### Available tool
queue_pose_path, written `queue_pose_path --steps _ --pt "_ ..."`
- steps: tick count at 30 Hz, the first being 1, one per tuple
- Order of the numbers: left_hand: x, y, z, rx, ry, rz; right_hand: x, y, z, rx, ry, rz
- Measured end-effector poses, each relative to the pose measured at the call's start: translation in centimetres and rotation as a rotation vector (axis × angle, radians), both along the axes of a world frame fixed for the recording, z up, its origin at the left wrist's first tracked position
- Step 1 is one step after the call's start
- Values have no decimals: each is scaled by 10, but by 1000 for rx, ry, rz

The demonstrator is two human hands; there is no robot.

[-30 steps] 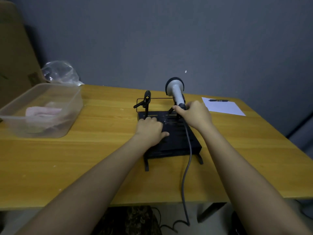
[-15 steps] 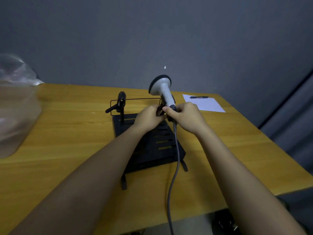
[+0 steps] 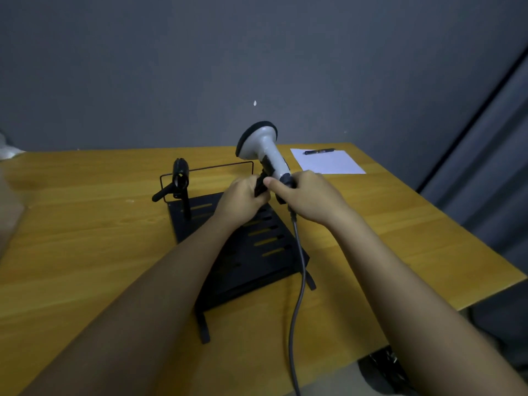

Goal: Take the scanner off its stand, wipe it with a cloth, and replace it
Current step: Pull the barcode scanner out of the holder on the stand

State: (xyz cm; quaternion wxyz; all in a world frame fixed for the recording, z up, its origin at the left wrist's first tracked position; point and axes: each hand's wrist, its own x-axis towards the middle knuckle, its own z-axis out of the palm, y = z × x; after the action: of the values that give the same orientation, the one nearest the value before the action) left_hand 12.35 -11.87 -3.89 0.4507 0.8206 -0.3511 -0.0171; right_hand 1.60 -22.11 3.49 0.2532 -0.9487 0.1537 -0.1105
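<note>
The wall behind was plain grey, with a darker panel or curtain at the right edge. The wooden table carried a black slotted stand, its wire rail at the rear, a clamp post on its left side, and a sheet of paper with a pen at the far right corner. The scanner stood tilted at the stand's rear right, its cable trailing toward the near edge.

The removal step appeared to be in hand. The right hand was wrapped around the scanner's handle, fingers closed on it. The left hand had fingers pinched on the black holder at the handle's base. Whether the scanner was already free could not be told. The next move would call for a clean lift clear of the holder without snagging the cable. No cloth was clearly visible.
</note>
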Motion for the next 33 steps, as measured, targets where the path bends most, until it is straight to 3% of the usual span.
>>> queue_pose_path --steps 4,15,27,33 --pt "6 0 -5 20 -20 0 1 3 -1 -54 59 -41" --pt "2 1 1 166 -232 42 -3 2 -14 34 -116 -66" --pt "-1 3 4 186 -239 44 -14 3 -10 173 -286 -93" --pt "-5 7 18 204 -135 90 -23 5 -5 220 -371 -64"
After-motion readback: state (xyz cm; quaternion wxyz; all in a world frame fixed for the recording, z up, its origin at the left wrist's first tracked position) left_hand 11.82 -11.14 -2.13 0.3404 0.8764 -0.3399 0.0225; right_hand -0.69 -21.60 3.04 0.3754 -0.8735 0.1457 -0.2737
